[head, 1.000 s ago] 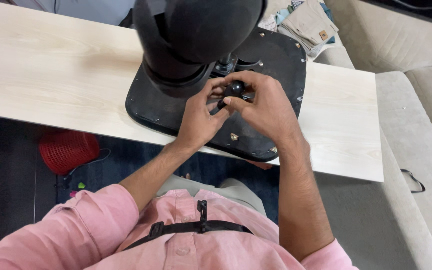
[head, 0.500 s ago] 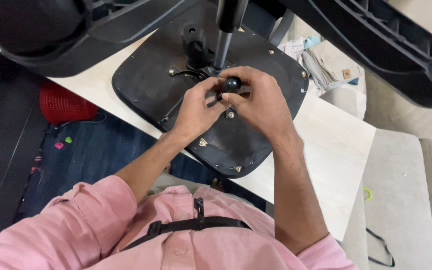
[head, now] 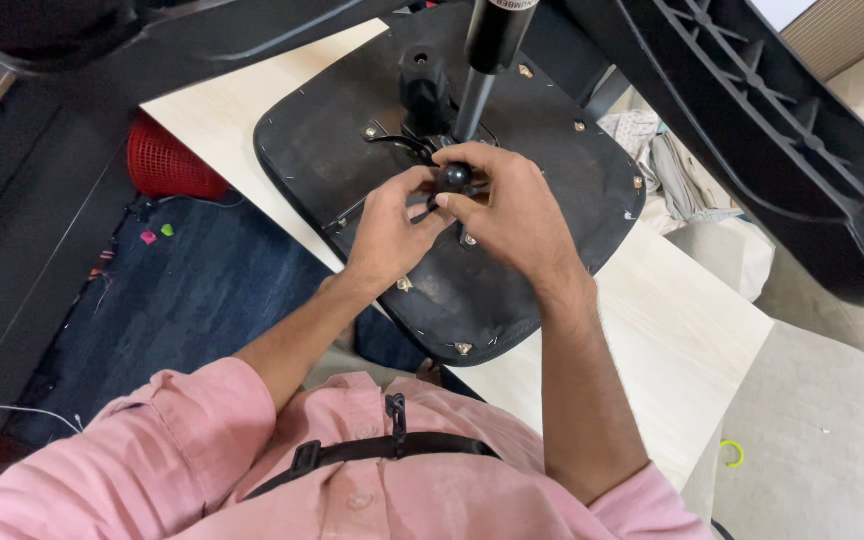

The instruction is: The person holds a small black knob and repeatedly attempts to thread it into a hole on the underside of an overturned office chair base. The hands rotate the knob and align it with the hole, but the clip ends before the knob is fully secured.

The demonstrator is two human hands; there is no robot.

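An upturned black chair seat [head: 512, 290] is laid underside-up on the pale wooden surface [head: 652, 340], one corner overhanging the near edge. A small round black knob [head: 455, 177] is found near the middle of the seat underside, just below the chrome gas cylinder [head: 472, 100] that rises from the mechanism. The knob is pinched between both hands — right hand [head: 517, 215] is curled over it from the right, fingers closed on the knob; left hand [head: 389, 232] is brought in from the left, fingertips closed against the knob's lower side and the thin metal lever beside it. How much of the grip is carried by the left cannot be fully told, since the contact is partly hidden by the right thumb. A black cylindrical boss [head: 424, 85] is seen just left of the cylinder. The black plastic chair base [head: 752, 130] is held overhead, spokes crossing the top of the view. A red mesh basket [head: 172, 165] is seen on the floor left of the surface — well apart from the hands. Crumpled cloth [head: 672, 170] lies beyond the seat's right edge.
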